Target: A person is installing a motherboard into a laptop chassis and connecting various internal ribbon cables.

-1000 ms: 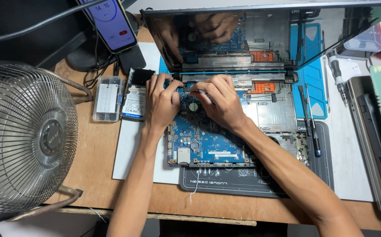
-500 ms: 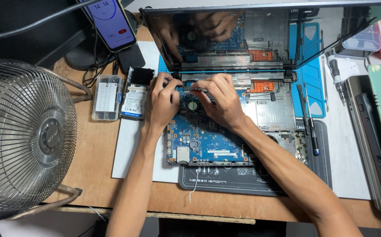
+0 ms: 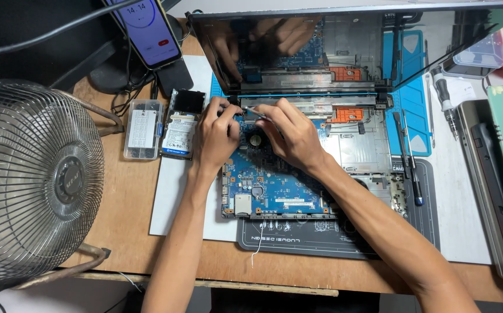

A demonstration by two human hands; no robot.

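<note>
An opened laptop lies before me with its blue motherboard (image 3: 274, 188) exposed and its dark screen (image 3: 321, 49) tilted up at the back. My left hand (image 3: 217, 136) rests on the board's upper left corner, fingers curled near the hinge. My right hand (image 3: 289, 133) pinches a thin metal tool (image 3: 252, 110), probably tweezers, with its tip at the board's top edge by the hinge. Both hands nearly touch above a round fan part (image 3: 256, 139).
A wire-caged fan (image 3: 28, 185) stands at the left. A hard drive (image 3: 179, 133) and a clear small box (image 3: 142, 128) lie left of the laptop. A phone (image 3: 147, 29) leans at the back. Screwdrivers (image 3: 414, 174) lie on the dark mat (image 3: 321, 237) and at the right.
Both hands stay at the top left of the board; the fingers have shifted only slightly around the thin tool.
</note>
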